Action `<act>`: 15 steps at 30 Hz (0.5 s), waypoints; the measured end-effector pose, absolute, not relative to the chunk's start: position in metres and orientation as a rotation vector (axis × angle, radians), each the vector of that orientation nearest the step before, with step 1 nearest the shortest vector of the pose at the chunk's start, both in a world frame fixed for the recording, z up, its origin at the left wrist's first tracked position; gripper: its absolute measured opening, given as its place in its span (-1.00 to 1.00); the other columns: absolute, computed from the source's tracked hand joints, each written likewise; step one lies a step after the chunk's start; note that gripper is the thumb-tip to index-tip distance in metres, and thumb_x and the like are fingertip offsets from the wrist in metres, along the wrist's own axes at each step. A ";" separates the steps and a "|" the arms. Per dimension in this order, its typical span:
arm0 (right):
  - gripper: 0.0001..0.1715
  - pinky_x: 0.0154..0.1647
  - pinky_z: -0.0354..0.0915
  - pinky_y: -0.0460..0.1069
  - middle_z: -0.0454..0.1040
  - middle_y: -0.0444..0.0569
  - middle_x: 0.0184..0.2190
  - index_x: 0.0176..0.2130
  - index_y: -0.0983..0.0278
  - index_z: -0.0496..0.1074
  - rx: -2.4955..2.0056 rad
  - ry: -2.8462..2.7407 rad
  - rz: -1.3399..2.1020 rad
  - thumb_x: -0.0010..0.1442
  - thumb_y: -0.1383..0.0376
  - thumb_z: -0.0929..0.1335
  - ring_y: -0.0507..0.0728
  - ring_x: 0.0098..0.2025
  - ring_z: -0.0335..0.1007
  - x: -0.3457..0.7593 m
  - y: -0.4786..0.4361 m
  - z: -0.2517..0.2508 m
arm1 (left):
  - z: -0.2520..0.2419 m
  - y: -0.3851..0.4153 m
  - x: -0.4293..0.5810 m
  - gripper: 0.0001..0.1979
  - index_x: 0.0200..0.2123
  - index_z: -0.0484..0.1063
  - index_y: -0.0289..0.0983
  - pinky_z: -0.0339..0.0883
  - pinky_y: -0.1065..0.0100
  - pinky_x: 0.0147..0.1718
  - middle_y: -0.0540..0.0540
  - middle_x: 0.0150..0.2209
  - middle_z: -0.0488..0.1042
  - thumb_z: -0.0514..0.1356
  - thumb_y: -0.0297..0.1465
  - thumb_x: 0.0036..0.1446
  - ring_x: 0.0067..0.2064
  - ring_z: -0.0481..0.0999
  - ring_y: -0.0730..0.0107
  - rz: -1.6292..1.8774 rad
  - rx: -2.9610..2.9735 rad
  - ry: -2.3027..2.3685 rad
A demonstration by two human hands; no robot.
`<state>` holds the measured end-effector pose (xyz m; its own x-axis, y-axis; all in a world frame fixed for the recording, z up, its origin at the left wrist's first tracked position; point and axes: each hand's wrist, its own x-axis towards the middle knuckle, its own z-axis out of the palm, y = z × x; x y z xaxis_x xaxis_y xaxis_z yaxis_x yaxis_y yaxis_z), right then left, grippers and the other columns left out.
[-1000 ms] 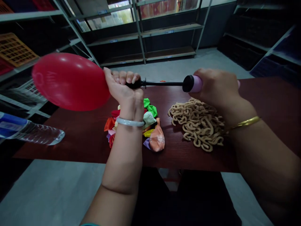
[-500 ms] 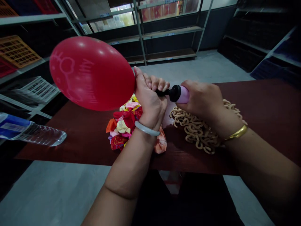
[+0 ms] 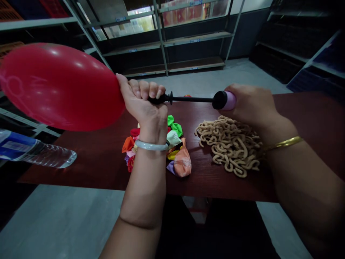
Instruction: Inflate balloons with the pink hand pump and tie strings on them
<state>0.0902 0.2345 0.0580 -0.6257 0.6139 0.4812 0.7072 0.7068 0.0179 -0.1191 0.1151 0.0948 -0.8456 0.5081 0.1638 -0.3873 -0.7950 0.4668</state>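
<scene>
An inflated red balloon [image 3: 64,90] with pale printing extends left from my left hand [image 3: 145,102]. That hand is wrapped round the balloon's neck and the black nozzle end of a balloon pump [image 3: 192,99]; its fingers hide the join. My right hand [image 3: 250,104] grips the pump's light purple handle end. Between both hands the thin black rod of the pump is drawn out and lies almost level above the table. Below my left wrist lies a pile of limp balloons [image 3: 182,162] in several colours. A heap of beige curly pieces [image 3: 231,144] sits under my right hand.
The dark red-brown table [image 3: 102,172] spans the view. At its left a clear plastic bottle with a blue label [image 3: 51,154] lies on its side. Metal shelves [image 3: 196,41] stand across the floor behind, with more racks and crates at both sides.
My hands have moved apart, drawing the pump's rod out. The left hand and red balloon have shifted left, the right hand right. More of the limp balloons and beige pieces shows.
</scene>
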 end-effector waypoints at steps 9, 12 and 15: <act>-0.57 -0.43 -0.08 0.05 0.55 0.08 -0.28 -0.12 0.24 0.41 -0.949 -2.507 -0.344 0.12 0.02 0.31 0.20 -0.34 0.38 0.070 0.204 0.057 | 0.067 0.146 -0.069 -0.39 -0.64 -0.05 -0.24 0.12 0.45 -0.62 0.12 -0.70 -0.05 0.01 0.05 0.24 -0.69 0.08 0.59 2.399 0.397 0.735; -0.54 -0.45 -0.08 0.04 0.55 0.06 -0.31 -0.12 0.25 0.41 -0.908 -2.495 -0.343 0.12 -0.01 0.30 0.20 -0.36 0.40 0.067 0.198 0.056 | 0.064 0.147 -0.060 -0.38 -0.65 -0.06 -0.24 0.13 0.45 -0.62 0.13 -0.71 -0.05 0.03 0.06 0.23 -0.70 0.09 0.61 2.357 0.385 0.755; -0.51 -0.44 -0.06 0.03 0.57 0.05 -0.27 -0.06 0.23 0.41 -0.863 -2.485 -0.311 0.12 -0.01 0.31 0.21 -0.35 0.42 0.065 0.198 0.053 | 0.067 0.145 -0.064 -0.39 -0.65 -0.06 -0.24 0.11 0.45 -0.63 0.13 -0.72 -0.05 0.06 0.04 0.22 -0.70 0.08 0.61 2.357 0.393 0.728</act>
